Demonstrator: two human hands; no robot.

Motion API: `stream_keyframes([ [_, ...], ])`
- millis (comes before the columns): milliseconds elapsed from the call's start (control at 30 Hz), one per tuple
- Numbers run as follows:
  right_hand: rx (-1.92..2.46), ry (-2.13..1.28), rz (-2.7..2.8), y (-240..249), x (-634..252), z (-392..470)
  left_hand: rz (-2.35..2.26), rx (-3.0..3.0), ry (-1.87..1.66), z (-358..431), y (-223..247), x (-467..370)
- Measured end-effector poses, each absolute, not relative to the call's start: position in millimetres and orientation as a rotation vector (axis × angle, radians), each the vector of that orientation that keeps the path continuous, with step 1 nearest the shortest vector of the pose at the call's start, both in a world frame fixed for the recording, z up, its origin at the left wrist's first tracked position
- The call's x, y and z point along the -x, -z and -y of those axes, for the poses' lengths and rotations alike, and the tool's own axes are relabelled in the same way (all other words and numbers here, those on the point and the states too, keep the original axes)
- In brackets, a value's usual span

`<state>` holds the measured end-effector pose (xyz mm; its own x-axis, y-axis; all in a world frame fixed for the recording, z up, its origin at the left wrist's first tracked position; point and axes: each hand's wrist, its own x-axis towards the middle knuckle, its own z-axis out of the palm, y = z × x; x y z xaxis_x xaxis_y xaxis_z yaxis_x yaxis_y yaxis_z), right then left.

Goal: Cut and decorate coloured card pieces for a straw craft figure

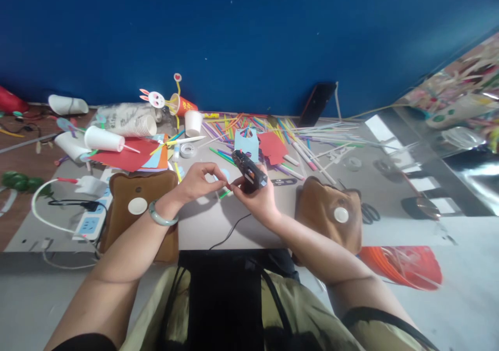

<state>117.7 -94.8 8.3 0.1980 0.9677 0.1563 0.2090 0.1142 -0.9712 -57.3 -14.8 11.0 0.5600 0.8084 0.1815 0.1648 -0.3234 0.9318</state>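
A black hot glue gun (251, 173) rests in my right hand (262, 203), its fingers wrapped around it. My left hand (202, 181) wears a pale bracelet and has its thumb and index finger pinched together. Those fingertips meet or nearly meet the right hand's fingertips, and whatever small thing is between them is too small to make out. A short green stick (224, 194) shows just below the fingertips. Beyond the glue gun lie a light-blue paper cutout (246, 142) and a red paper piece (273, 148). A black cord (230, 233) runs toward the table's front edge.
Brown padded bags (144, 195) (331, 213) flank my arms. A power strip (91, 217) with plugs sits left. Paper cups (104, 139), a tape roll (187, 150), colored sticks (292, 143) and a leaning phone (317, 103) stand farther back. An orange bin (405, 267) is below right.
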Motion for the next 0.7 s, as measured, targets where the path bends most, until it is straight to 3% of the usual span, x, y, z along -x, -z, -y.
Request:
stream_keyframes([
  [700, 1.399, -0.844, 1.252, -7.3, -119.3, 94.8, -0.861, -1.758, -0.887, 11.4, -7.0, 54.4],
])
